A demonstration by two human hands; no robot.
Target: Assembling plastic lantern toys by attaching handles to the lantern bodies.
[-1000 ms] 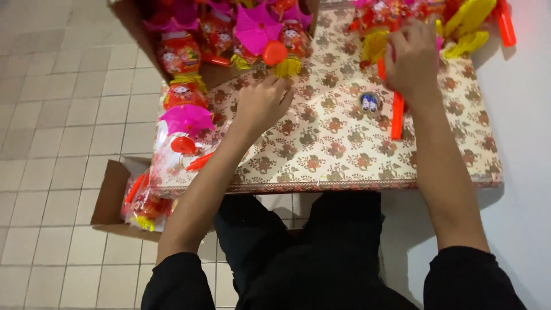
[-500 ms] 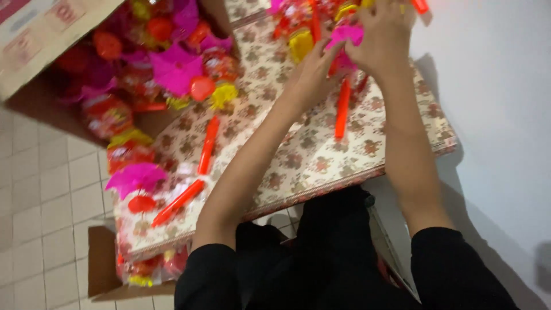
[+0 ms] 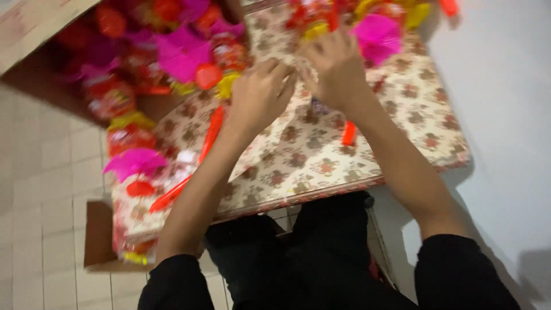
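Flower-printed beige tablecloth (image 3: pixel 321 166): matt, seemingly cloth. Orange sticks (image 3: pixel 211 133): glossy plastic. Pink fan-shaped toys (image 3: pixel 135 163): plastic, smooth. Brown box (image 3: pixel 97 241): matt cardboard.

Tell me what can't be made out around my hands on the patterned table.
- Head view: whatever the left hand and right hand pinch between them is hidden by the fingers and motion blur.
- Toy packets in the cardboard box: smeared into pink and red shapes; the top edge cuts them off.
- Small dark item on the table: too small to identify.
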